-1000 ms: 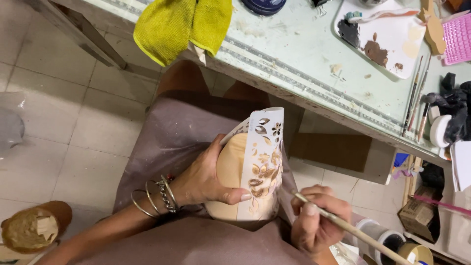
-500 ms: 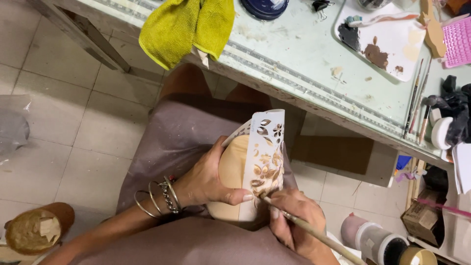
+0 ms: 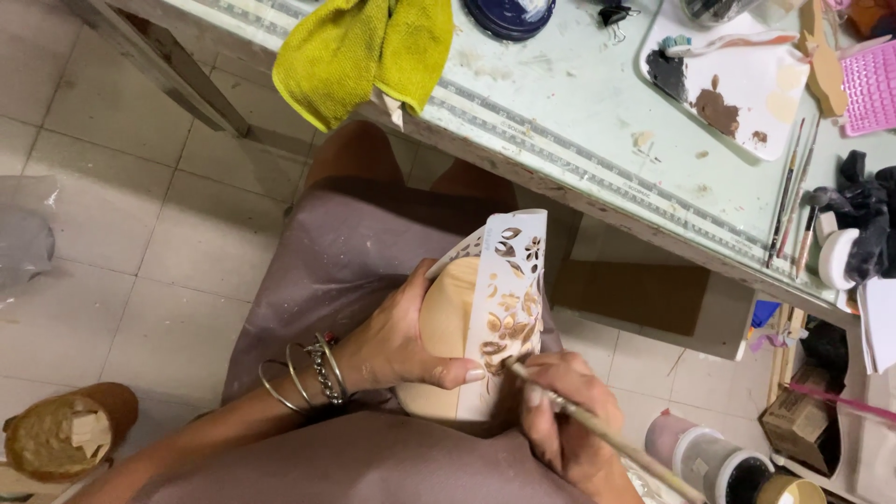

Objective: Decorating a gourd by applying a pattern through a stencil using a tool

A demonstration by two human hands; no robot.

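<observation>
Across the top of the view, we saw the work table [image 3: 597, 140] with a yellow cloth [image 3: 364, 51] draped over its edge and a paint-smeared palette [image 3: 737, 84] well apart from us. In our lap rested the tan rounded vessel [image 3: 446, 327], and over it lay the white leaf stencil [image 3: 509, 299]. Our left hand [image 3: 397, 341] gripped the vessel, its thumb pressing the stencil flat. Our right hand [image 3: 560, 425] pinched a thin brush [image 3: 597, 434], its tip touching the stencil's lower cutouts. We judged that a slackened thumb could have let the stencil lift or slide, letting brown paint bleed under the edges. An overloaded brush could have blurred the pattern likewise.
</observation>
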